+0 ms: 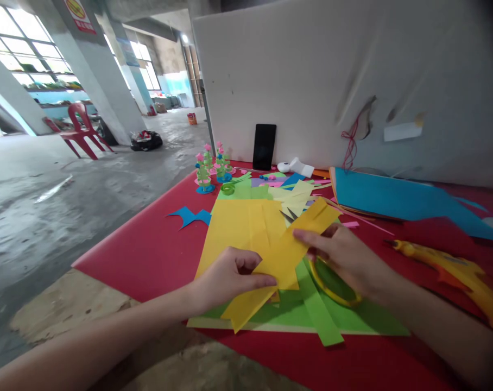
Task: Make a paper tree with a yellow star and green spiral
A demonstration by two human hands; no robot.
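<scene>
My left hand (pixel 230 274) pinches the lower part of a long yellow paper strip (pixel 289 252) between thumb and fingers. My right hand (pixel 344 258) grips the same strip further up, fingers curled over its edge. A yellow ring, like a scissor handle or tape ring (pixel 334 288), sits under my right palm. The strip lies diagonally above a yellow sheet (pixel 234 225) and a green sheet (pixel 352 320) on the red table (pixel 149 250).
Blue paper sheets (pixel 393 201) lie at the right, a yellow glue gun (pixel 454 271) near the right edge. Small paper flower models (pixel 212 168), a black phone (pixel 264 146) and a white board (pixel 332 81) stand at the back. Blue scraps (pixel 191 216) lie left.
</scene>
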